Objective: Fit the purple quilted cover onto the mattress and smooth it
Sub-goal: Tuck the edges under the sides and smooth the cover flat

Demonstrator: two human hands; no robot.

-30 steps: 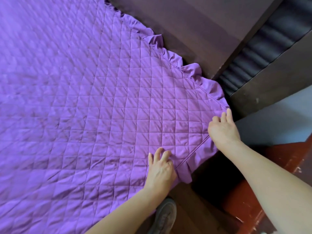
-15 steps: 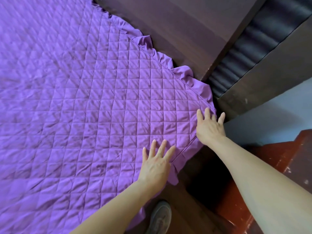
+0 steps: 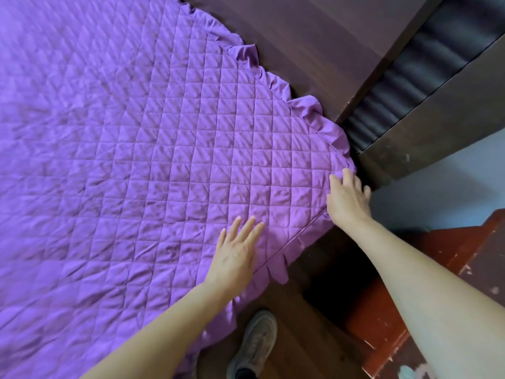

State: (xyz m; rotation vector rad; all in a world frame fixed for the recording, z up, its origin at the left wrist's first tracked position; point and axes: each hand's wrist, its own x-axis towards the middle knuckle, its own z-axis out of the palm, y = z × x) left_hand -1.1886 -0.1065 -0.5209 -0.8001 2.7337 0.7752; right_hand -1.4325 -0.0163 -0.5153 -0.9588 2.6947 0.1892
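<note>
The purple quilted cover (image 3: 142, 149) lies spread over the mattress and fills most of the view, with a ruffled frill along its right and near edges. The mattress itself is hidden under it. My left hand (image 3: 235, 253) rests flat on the cover near the front edge, fingers spread, holding nothing. At the cover's corner my right hand (image 3: 345, 199) presses on the frill, with its fingers curled over the corner edge. Small creases run across the quilting near both hands.
A dark wooden headboard (image 3: 300, 36) runs along the cover's far right edge, with a black padded panel (image 3: 404, 77) beside it. A dark wooden bed frame (image 3: 314, 250) shows below the frill. My grey shoe (image 3: 254, 346) stands on the wooden floor. Red worn furniture (image 3: 451, 255) is at right.
My left hand has opened flat and slid further onto the cover. My right hand has moved up to the corner edge. The camera view has shifted slightly.
</note>
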